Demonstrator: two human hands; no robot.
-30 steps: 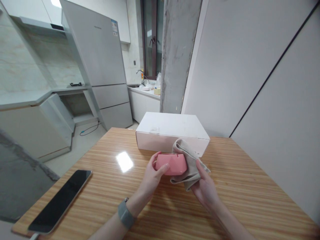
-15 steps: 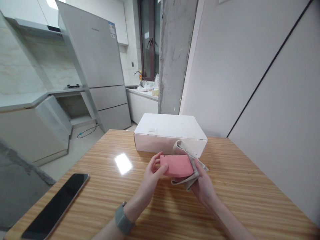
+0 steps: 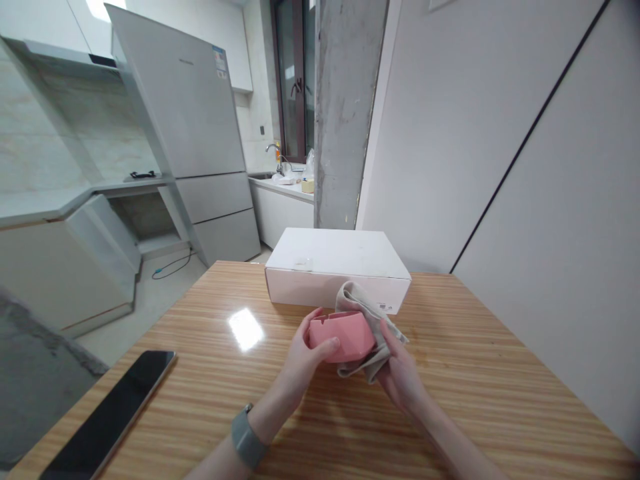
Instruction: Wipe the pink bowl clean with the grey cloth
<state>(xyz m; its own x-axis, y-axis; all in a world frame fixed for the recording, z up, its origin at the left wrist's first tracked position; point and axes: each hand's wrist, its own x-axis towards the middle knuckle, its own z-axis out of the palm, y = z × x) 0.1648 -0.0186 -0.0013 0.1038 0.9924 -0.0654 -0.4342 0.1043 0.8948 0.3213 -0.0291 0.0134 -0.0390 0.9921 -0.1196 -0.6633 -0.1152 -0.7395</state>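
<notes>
In the head view, the left hand point(image 3: 299, 357) is clamped on a pink faceted bowl point(image 3: 347, 340), its thumb pressed across the near face and its other fingers around the left end. The bowl is held over the wood-grain table point(image 3: 490, 387), in front of a white cardboard box point(image 3: 335, 250). Its rim is turned upward, with a small notch visible toward the left. The right hand point(image 3: 401, 375) is closed on a folded beige cloth point(image 3: 363, 303), thumb on top; its other fingers are partly hidden. The cloth lies against the right end of the bowl, with one fold rising behind it in front of the box and another hanging below. A grey band point(image 3: 247, 438) circles the left wrist.

The closed box rests flat near the far edge of the table. A black smartphone point(image 3: 110, 417) lies screen up at the table's left edge, well apart from the hands, its near end cut off by the frame. A bright patch of light reflects off the tabletop between phone and box.

Beyond the table stands a silver refrigerator point(image 3: 180, 107), with a curved faucet point(image 3: 275, 148) to its right, then a bare concrete pillar point(image 3: 345, 120). A thin cable point(image 3: 173, 269) lies on the floor at left.
</notes>
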